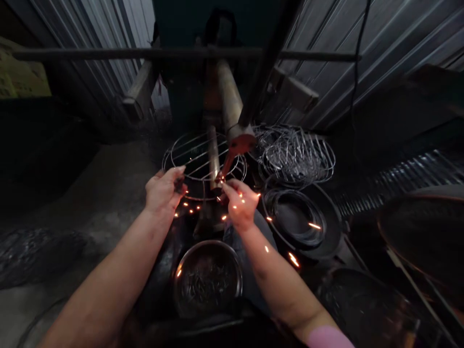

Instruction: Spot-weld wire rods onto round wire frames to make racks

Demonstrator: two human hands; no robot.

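Observation:
A round wire rack (197, 157) with parallel bars lies across the lower arm of a spot welder. My left hand (165, 191) is closed on the rack's near left rim. Close to the welder's copper tip (226, 164), my right hand (239, 200) has its thumb and fingers pinched together; what they hold is too small and dark to name. Bright orange sparks (192, 208) fly out around both hands from the point where the tip meets the lower arm (213, 157). In front of my body stands a metal bowl (235, 258) with many short metal pieces inside.
A pile of round wire racks (297, 154) stands to the right of the welder. Below it, a basin (335, 232) holds wire rings (311, 208). A horizontal bar (108, 54) crosses above the welder's thick upper arm (232, 96). A dark cable (357, 72) hangs at right.

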